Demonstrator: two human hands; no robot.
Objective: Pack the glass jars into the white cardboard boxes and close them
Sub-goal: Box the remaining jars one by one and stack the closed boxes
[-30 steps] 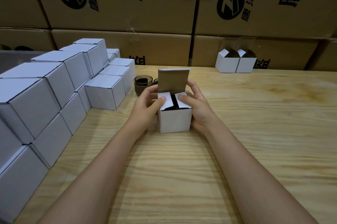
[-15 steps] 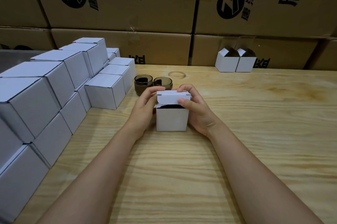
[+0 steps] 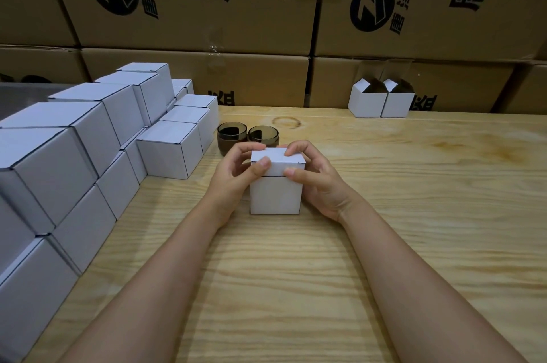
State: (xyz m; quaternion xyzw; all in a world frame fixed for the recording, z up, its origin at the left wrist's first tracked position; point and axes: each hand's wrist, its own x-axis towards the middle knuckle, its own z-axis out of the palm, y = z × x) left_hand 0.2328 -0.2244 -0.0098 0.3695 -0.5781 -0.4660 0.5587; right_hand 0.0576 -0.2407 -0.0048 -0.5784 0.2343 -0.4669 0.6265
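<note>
pinched the white box [image 3: 275, 198], mid-desk [image 3: 414, 214], at the front edge of its lid with left grip [image 3: 236, 177] and right grip [image 3: 318, 182], both curled. saw glass jars [image 3: 231, 137] just behind, stacked boxes [image 3: 167, 151] near left, wide desk wood rightward.

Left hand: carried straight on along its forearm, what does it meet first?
The left hand, gripping the box, would likely meet the jars just behind it; depth unclear.

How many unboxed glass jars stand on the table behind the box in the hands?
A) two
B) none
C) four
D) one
A: one jar and a second jar stand side by side just behind the box that the left hand and right hand hold.
</note>
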